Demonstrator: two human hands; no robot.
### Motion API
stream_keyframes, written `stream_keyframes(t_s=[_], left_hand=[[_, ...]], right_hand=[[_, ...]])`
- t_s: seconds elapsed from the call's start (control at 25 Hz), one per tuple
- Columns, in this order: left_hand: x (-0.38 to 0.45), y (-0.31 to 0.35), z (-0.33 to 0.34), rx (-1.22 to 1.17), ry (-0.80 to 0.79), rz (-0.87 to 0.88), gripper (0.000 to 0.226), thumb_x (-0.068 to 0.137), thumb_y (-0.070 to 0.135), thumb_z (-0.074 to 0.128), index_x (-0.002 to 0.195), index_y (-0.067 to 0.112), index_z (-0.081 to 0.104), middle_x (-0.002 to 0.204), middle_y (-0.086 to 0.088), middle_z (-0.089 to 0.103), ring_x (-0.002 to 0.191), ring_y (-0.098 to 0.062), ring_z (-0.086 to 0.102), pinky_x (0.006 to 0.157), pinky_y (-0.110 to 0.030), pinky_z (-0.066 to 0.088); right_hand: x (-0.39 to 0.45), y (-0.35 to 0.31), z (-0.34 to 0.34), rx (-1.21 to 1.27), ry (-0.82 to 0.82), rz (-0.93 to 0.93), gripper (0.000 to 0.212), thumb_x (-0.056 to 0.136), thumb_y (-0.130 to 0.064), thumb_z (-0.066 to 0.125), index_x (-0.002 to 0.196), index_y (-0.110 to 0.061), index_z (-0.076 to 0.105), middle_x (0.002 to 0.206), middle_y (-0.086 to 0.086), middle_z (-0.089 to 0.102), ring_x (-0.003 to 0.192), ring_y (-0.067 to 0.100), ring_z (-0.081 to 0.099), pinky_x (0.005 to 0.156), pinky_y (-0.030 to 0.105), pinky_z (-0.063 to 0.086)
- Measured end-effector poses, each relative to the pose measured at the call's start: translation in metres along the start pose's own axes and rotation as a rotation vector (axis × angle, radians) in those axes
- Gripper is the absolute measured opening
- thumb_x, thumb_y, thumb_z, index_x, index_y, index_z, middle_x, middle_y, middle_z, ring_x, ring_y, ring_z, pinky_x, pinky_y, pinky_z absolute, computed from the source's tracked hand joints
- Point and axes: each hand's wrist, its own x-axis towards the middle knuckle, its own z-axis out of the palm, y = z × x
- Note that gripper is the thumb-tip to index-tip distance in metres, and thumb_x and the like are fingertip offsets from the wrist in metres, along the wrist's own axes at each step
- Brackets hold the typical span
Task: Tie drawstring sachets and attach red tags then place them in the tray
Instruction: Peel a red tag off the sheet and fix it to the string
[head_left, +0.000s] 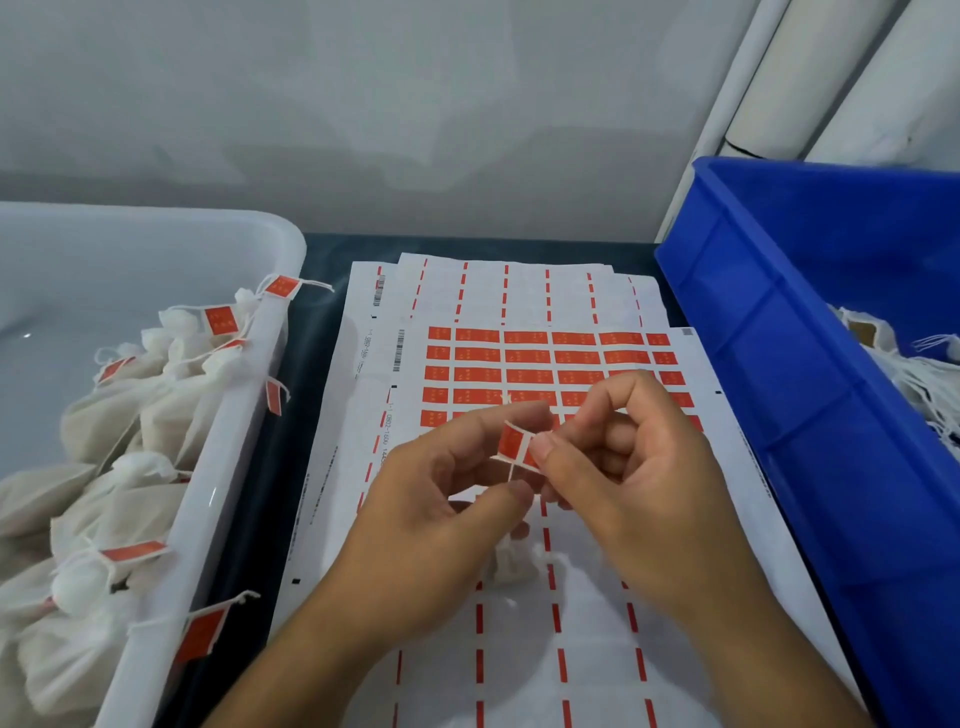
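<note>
— What is the person holding?

— Both hands are pinching one red tag (514, 444) above the label sheets (519, 364) — left hand (441, 499) from below, right hand (618, 467) from the side. The tag is small, folded around a white string.

— And the sachet?

— It is hanging blurred under the hands. Finished ones are lying in the white tray (249, 405).

One head-worn, wide-angle camera looked forward and steeply down from close above the table (311, 332). It faced the wall at the table's far edge. Both hands sat near the lens, low in the centre, while the frame's sides bent outward with lens distortion.
</note>
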Motion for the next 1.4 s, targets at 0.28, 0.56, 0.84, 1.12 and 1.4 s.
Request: stream_keyframes(t_s=[0.28,0.56,0.84,1.12,1.4], left_hand=[[-0.002,0.000,0.003,-0.090,-0.003,0.032,0.031,0.098,0.026,0.060,0.128,0.030,0.068,0.120,0.012,0.072,0.112,-0.016,0.069,0.075,-0.037,0.063],[-0.003,0.003,0.008,-0.086,0.047,0.063,0.047,0.094,0.030,0.054,0.139,0.044,0.049,0.079,0.009,0.075,0.081,-0.014,0.075,0.068,-0.028,0.061],[-0.003,0.005,0.006,-0.108,0.031,0.048,0.051,0.095,0.029,0.055,0.138,0.054,0.041,0.076,0.005,0.073,0.080,-0.014,0.072,0.064,-0.028,0.060],[-0.002,0.005,0.008,-0.101,0.069,0.048,0.053,0.096,0.027,0.058,0.138,0.054,0.040,0.077,0.013,0.071,0.081,-0.009,0.070,0.067,-0.016,0.054],[-0.002,0.002,0.009,0.216,0.416,0.198,0.039,0.082,0.040,0.076,0.109,0.053,0.051,0.107,0.016,0.061,0.074,-0.016,0.069,0.061,-0.028,0.060]], right_hand=[[-0.003,0.000,0.001,-0.072,0.050,-0.011,0.025,0.075,-0.055,0.068,0.086,-0.038,0.053,0.086,-0.019,0.073,0.080,0.007,0.075,0.066,0.017,0.060],[-0.003,-0.003,0.005,-0.214,0.095,-0.024,0.032,0.077,-0.063,0.063,0.096,-0.039,0.052,0.093,-0.029,0.068,0.080,-0.003,0.071,0.060,0.007,0.053],[0.000,0.001,0.001,-0.055,-0.075,0.081,0.030,0.078,-0.061,0.061,0.102,-0.044,0.067,0.096,-0.027,0.071,0.096,-0.002,0.069,0.073,0.015,0.060],[0.002,0.001,0.002,-0.035,-0.033,0.034,0.019,0.080,-0.052,0.066,0.094,-0.039,0.069,0.098,-0.025,0.071,0.101,0.000,0.068,0.080,0.010,0.055],[-0.001,-0.001,0.011,0.050,0.086,0.078,0.022,0.078,-0.050,0.068,0.096,-0.037,0.066,0.091,-0.027,0.073,0.092,-0.005,0.071,0.068,0.004,0.051]])
